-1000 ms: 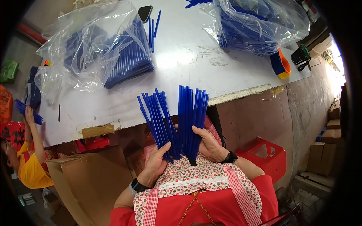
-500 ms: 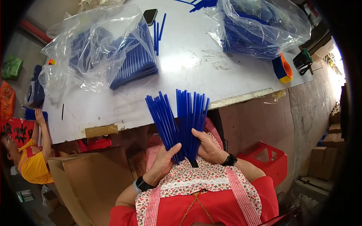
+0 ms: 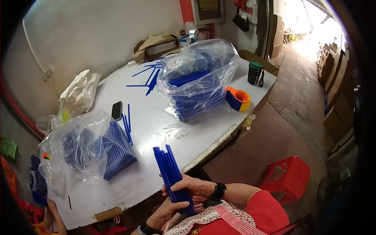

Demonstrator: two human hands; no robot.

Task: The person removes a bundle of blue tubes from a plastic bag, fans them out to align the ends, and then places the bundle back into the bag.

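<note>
A bundle of blue plastic strips (image 3: 169, 168) stands up from my lap near the table's front edge, tilted to the left. My left hand (image 3: 170, 210) is closed round its lower end, thumb across the front. Higher up, my right hand (image 3: 192, 185) grips the same bundle, with its thumb pressed on the strips and fingertips showing at the left side. On the table to the left, a clear plastic bag (image 3: 88, 137) holds stacked blue strips. Another clear bag (image 3: 199, 84) full of blue strips lies farther back on the right.
Several loose blue strips (image 3: 127, 127) lie beside a phone (image 3: 116, 111). A tape dispenser (image 3: 239, 100) and a dark cup with a green lid (image 3: 255, 73) stand at the table's right edge. A red stool (image 3: 288, 178) is on the floor. Another person's hand (image 3: 52, 205) shows at lower left.
The two fanned bunches of strips are now together in one narrow bundle. My right hand has moved across it, above my left. The view has swung up and to the right.
</note>
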